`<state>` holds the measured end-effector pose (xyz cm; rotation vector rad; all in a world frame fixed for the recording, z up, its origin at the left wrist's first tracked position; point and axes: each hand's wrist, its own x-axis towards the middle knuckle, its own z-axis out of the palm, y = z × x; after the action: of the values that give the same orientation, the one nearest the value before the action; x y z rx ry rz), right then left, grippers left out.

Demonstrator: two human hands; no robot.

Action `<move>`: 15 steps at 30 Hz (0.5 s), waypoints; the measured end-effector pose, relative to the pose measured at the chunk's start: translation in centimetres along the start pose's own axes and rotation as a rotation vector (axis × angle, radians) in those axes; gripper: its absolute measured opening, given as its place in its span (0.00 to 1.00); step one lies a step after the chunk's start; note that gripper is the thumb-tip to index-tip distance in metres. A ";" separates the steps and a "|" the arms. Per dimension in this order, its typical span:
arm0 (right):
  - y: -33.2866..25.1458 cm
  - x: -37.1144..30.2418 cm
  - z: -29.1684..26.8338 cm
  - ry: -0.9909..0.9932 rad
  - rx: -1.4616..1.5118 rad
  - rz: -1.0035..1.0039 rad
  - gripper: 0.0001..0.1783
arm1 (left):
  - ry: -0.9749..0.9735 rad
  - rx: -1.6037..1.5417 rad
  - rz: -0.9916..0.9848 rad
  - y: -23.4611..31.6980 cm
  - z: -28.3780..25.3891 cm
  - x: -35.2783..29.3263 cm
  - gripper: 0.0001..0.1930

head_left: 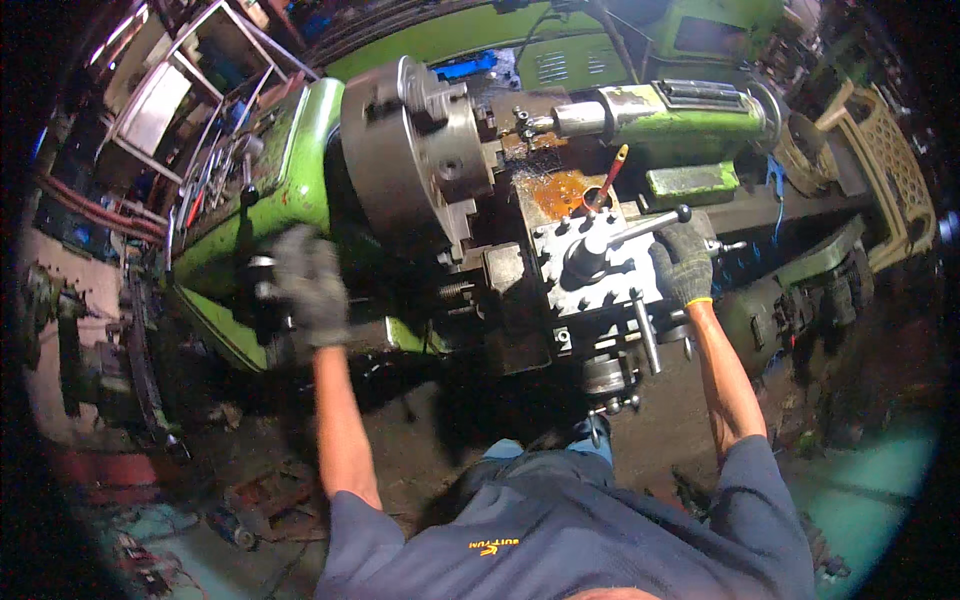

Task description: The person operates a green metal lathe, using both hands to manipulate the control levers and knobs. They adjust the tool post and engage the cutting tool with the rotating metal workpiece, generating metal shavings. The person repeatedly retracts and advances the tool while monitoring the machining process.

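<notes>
My left hand [308, 285], in a dark grey knit glove, is at the front of the lathe's green headstock [305, 135], beside silvery lever knobs [263, 262]. Motion smears its fingers, so any grip is unclear. My right hand [683, 265], gloved alike with a yellow cuff edge, rests on the right side of the square metal tool post [625, 275], its fingers lying against the edge. Just above that hand passes a clamping lever [650, 226] with a dark ball end. A large jawed chuck [405, 160] stands between my hands, with a small metal piece [533, 124] near its jaws.
The green tailstock [680, 118] lies beyond the tool post. A red-handled brush [614, 172] stands in a small cup by brown, oily residue [560, 195]. Several tools lie on the headstock. A beige plastic chair [890, 175] is at far right, and handwheel parts [610, 375] project toward me.
</notes>
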<state>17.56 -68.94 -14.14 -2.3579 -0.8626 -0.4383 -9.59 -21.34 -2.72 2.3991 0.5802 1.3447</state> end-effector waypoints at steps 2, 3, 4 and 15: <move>0.4 -0.5 0.3 -0.006 -0.029 0.044 0.18 | 0.113 0.138 0.138 -2.9 -2.0 6.1 0.16; 0.5 -0.5 0.3 -0.004 -0.041 0.061 0.18 | 0.168 0.145 0.199 -3.8 -2.4 8.7 0.16; 0.5 -0.4 0.4 -0.040 -0.039 0.094 0.18 | 0.137 0.149 0.250 -6.0 -2.6 11.0 0.16; -0.9 0.1 0.4 -0.041 -0.057 0.139 0.17 | 0.132 -0.410 0.039 -21.9 5.1 16.2 0.17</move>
<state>17.03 -68.09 -14.01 -2.4679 -0.7067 -0.3632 -1.68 5.21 -3.75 2.0127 0.2574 1.4808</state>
